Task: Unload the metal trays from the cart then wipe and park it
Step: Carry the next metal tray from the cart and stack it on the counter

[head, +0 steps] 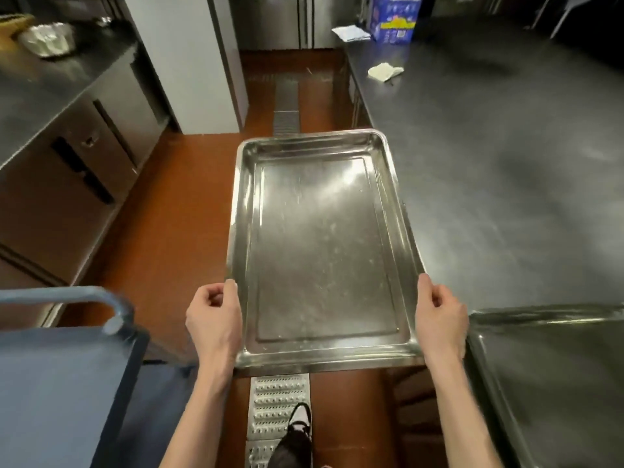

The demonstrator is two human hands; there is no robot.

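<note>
Commercial kitchen, red-brown floor (162, 211), perforated drain grate (278, 405) running down the aisle. Metal tray (320, 251) held level in mid-air over the aisle, long axis pointing away, empty, scuffed and reflective. Left hand (213, 320) clamped on the tray's left rim near the close corner, thumb on top of the rim, fingers curled under. Right hand (439, 320) clamped likewise on the right rim, opposite the left. Far right corner of the tray overlapping the edge of the steel counter (499, 170); whether touching it, cannot tell. Second tray (553, 376) lying on that counter just right of the right hand, only partly in frame. Blue cart (57, 383) left of the left hand, its top shelf bare where visible, rounded handle bar (67, 295) at the far end. Beyond the grip, farther along the counter: crumpled white cloth (385, 71), blue box (393, 18). Across the aisle to the left, another steel counter with a metal bowl (47, 38). Black-and-white shoe (295, 437) on the grate below the tray.
</note>
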